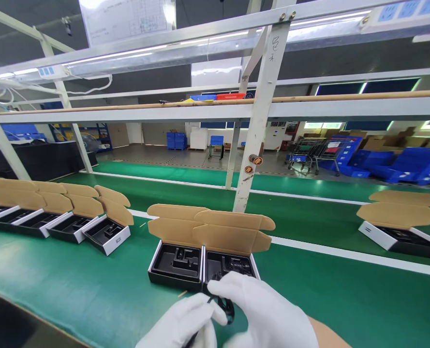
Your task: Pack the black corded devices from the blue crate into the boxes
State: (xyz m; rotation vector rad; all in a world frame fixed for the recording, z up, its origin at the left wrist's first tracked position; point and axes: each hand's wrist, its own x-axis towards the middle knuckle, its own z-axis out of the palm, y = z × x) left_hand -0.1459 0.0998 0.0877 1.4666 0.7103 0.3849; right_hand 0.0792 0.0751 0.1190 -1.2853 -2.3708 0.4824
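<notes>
My left hand (185, 321), in a white glove, is closed on a coiled black cable (229, 311) at the bottom centre. Also gloved, my right hand (269, 311) curls over the coil from the right, its fingertips at the cable. Part of the cable is hidden by the gloves. Just beyond stand two open boxes side by side: the left box (156, 278) has a black moulded tray with dark parts in it, and the right box (255, 268) holds dark parts too, its front partly behind my right hand.
Several similar open boxes (118, 240) line the green bench (91, 285) at left. Another open box (378, 237) stands far right on the green strip behind a white line. A white upright post (256, 125) rises behind the middle boxes, carrying a shelf (127, 115).
</notes>
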